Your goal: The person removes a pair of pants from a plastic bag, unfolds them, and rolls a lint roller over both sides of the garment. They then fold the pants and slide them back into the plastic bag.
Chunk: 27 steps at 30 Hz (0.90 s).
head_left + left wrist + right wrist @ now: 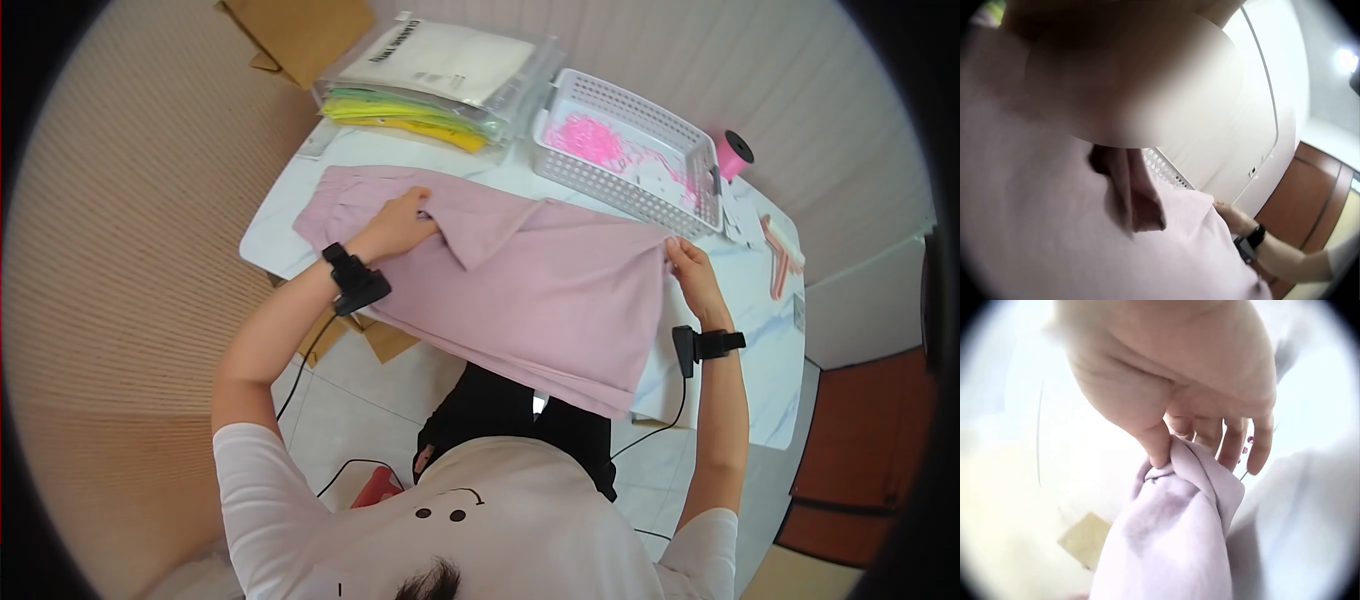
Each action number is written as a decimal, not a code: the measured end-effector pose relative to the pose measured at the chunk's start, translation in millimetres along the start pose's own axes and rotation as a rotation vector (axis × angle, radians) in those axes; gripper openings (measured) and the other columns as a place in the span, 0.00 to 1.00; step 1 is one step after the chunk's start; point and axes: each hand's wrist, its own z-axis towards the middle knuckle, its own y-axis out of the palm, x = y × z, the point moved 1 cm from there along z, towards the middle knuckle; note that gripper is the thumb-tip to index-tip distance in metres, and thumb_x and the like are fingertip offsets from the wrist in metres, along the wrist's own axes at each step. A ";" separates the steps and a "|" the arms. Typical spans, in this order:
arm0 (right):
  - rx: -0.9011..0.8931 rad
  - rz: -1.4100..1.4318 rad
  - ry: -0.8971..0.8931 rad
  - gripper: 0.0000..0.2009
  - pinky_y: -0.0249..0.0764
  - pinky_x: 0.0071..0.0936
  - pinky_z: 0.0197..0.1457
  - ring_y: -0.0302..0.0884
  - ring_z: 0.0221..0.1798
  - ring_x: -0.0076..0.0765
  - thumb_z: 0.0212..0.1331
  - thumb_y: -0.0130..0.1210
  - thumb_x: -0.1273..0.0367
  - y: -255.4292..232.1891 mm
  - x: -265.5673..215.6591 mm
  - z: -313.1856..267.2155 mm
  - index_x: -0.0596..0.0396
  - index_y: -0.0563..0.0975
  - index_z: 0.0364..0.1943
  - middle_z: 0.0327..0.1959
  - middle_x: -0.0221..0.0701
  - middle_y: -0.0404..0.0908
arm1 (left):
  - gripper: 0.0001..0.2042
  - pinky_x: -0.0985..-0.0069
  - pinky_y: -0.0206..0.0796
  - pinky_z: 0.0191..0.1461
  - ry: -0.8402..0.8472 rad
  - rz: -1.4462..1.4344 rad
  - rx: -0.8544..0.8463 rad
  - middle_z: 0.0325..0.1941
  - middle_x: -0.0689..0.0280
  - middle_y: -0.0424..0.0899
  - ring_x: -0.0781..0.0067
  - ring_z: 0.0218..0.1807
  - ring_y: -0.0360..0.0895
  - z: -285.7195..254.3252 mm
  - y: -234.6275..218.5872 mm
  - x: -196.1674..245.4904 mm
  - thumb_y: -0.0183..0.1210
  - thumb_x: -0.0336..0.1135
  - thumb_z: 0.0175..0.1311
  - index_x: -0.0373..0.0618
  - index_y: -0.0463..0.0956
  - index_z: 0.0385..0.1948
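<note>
A pair of pink pants (560,290) lies across the marble-patterned table, its gathered elastic waist at the left and its lower edge hanging over the front. My left hand (400,222) pinches the cloth near the waist, beside a raised pointed flap. In the left wrist view that hand (1135,69) is a blur, with a folded tip of cloth below it. At the far right corner, my right hand (697,275) grips the pants' edge. The right wrist view shows its thumb and fingers (1160,450) pinching the bunched fabric.
Clear bags of folded clothes (430,80) are stacked at the back left. Beside them stands a white perforated basket (625,180) with pink strips inside. A pink ribbon spool (735,155) and pink hangers (778,258) lie at the right. The table's front edge (765,438) borders my body.
</note>
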 end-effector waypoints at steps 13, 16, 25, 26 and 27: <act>0.056 -1.017 0.071 0.28 0.73 0.36 0.40 0.80 0.31 0.42 0.58 0.53 0.45 11.5 -23.9 0.6 0.62 0.79 0.34 0.26 0.38 0.81 | 0.25 0.79 0.68 0.53 -0.331 -0.918 -0.195 0.50 0.59 0.77 0.75 0.50 0.75 -32.1 -18.0 -2.6 0.59 0.42 0.62 0.29 0.69 0.54; -0.100 -0.590 0.384 0.25 0.73 0.33 0.39 0.78 0.31 0.32 0.57 0.56 0.47 1.5 -32.5 -9.2 0.61 0.79 0.33 0.24 0.32 0.79 | 0.25 0.79 0.69 0.52 -0.313 -0.831 -0.410 0.48 0.59 0.78 0.75 0.49 0.76 -48.8 -31.9 6.4 0.60 0.41 0.61 0.29 0.69 0.53; -0.057 0.053 0.135 0.18 0.71 0.28 0.43 0.77 0.42 0.28 0.64 0.53 0.56 -4.9 -6.6 -9.0 0.59 0.78 0.42 0.38 0.32 0.81 | 0.20 0.82 0.68 0.50 -0.472 -0.745 -0.119 0.43 0.63 0.81 0.79 0.45 0.77 -63.2 -52.1 21.5 0.60 0.37 0.61 0.32 0.72 0.50; -0.039 -0.256 0.126 0.18 0.71 0.30 0.43 0.78 0.40 0.31 0.63 0.53 0.56 -10.0 2.1 1.4 0.59 0.79 0.41 0.35 0.35 0.82 | 0.20 0.81 0.67 0.51 -0.422 -0.707 -0.194 0.44 0.63 0.80 0.78 0.46 0.76 -57.5 -45.4 7.6 0.60 0.37 0.61 0.34 0.72 0.51; -0.028 -0.565 0.117 0.18 0.72 0.31 0.43 0.79 0.39 0.34 0.63 0.53 0.57 -13.1 7.8 3.5 0.60 0.79 0.40 0.32 0.38 0.82 | 0.20 0.81 0.66 0.52 -0.374 -0.670 -0.263 0.45 0.64 0.80 0.77 0.47 0.75 -49.4 -35.9 -18.9 0.59 0.37 0.62 0.37 0.71 0.52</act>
